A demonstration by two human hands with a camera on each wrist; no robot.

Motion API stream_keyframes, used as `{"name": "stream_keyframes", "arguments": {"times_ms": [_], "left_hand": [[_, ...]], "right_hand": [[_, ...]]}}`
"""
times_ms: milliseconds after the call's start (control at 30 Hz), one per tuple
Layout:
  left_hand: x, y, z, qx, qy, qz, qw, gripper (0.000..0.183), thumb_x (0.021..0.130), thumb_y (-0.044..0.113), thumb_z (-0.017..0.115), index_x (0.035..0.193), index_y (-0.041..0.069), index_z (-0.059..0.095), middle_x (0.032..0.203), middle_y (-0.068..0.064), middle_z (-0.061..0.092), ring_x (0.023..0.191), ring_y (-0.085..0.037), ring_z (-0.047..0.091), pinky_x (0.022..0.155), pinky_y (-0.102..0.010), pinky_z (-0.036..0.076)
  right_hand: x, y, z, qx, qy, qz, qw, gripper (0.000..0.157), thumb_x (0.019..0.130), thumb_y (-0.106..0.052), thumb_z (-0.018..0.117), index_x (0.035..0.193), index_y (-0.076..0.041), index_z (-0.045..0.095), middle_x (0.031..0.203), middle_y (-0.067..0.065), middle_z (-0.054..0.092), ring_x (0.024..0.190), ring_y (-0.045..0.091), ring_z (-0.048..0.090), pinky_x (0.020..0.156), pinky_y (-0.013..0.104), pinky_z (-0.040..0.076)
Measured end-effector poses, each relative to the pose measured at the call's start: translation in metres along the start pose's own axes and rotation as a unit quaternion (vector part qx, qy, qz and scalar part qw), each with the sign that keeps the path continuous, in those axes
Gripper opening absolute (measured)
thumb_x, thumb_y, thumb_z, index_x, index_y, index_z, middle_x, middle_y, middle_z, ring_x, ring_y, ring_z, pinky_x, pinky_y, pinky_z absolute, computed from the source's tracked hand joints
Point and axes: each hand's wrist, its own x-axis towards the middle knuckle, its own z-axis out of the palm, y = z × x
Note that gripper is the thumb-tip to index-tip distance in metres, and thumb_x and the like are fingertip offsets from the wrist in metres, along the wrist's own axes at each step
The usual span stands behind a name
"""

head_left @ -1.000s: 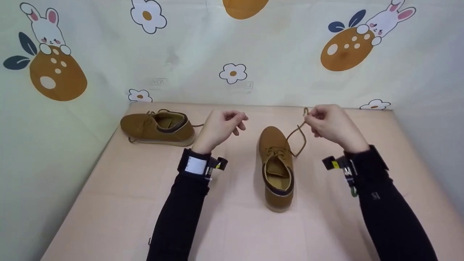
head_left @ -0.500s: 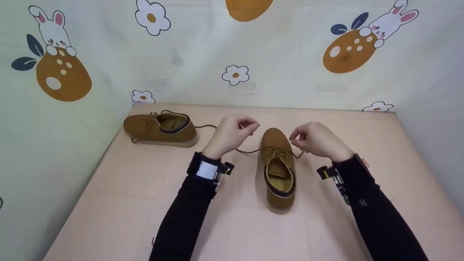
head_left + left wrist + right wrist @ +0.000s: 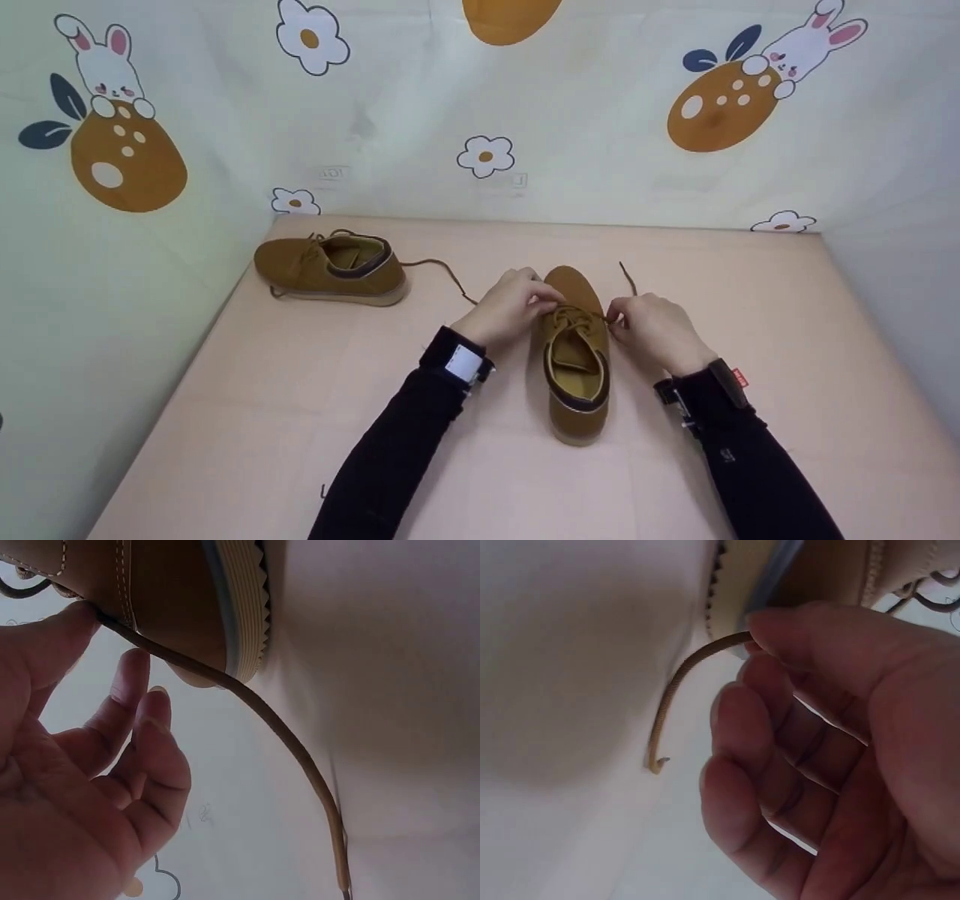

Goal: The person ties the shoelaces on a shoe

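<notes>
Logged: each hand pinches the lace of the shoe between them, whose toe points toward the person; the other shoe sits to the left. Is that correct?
Not quite: in the head view, the toe points away, toward the patterned backdrop. The left hand and right hand each pinch the lace of that shoe, and the other shoe sits to the left.

two shoes [image 3: 322, 283] [image 3: 576, 424], two hands [image 3: 504, 306] [image 3: 661, 331] — two printed rabbits [image 3: 109, 67] [image 3: 796, 51], three printed orange fruits [image 3: 129, 165] [image 3: 721, 111] [image 3: 512, 19]

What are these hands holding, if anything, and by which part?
The left hand pinches one shoelace strand, the right hand the opposite strand, each partway along.
</notes>
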Motion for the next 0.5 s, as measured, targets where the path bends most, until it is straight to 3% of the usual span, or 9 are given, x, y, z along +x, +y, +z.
{"name": "stream_keyframes", "arguments": {"times_ms": [167, 367, 500], "left_hand": [[-0.001, 0.001, -0.003, 0.001, 0.011, 0.0, 0.9999, 0.011, 0.095, 0.018, 0.068, 0.101, 0.013, 0.076, 0.102, -0.003, 0.062, 0.101, -0.022, 0.051, 0.09, -0.033, 0.041], [-0.002, 0.002, -0.017, -0.015, -0.003, 0.025, 0.9996, 0.008, 0.096, 0.013, 0.066, 0.1, 0.008, 0.071, 0.102, -0.004, 0.067, 0.104, -0.023, 0.057, 0.095, -0.033, 0.043], [-0.008, 0.002, -0.032, -0.046, -0.012, 0.009, 0.9988, 0.005, 0.098, 0.009, 0.062, 0.1, 0.007, 0.066, 0.097, -0.003, 0.068, 0.097, -0.02, 0.062, 0.086, -0.029, 0.048]], "right_hand": [[-0.003, 0.013, -0.013, -0.003, 0.008, 0.028, 1.0, 0.005, 0.087, -0.01, 0.069, 0.09, -0.011, 0.073, 0.072, 0.004, 0.067, 0.067, 0.025, 0.062, 0.06, 0.048, 0.05], [-0.014, 0.034, -0.042, 0.013, 0.048, 0.049, 0.998, 0.008, 0.087, -0.01, 0.068, 0.093, -0.009, 0.072, 0.068, 0.0, 0.064, 0.059, 0.02, 0.056, 0.054, 0.039, 0.044], [-0.024, 0.046, -0.061, 0.014, 0.081, 0.065, 0.994, 0.006, 0.089, -0.011, 0.067, 0.093, -0.01, 0.072, 0.066, -0.001, 0.063, 0.056, 0.019, 0.054, 0.052, 0.036, 0.039]]}}
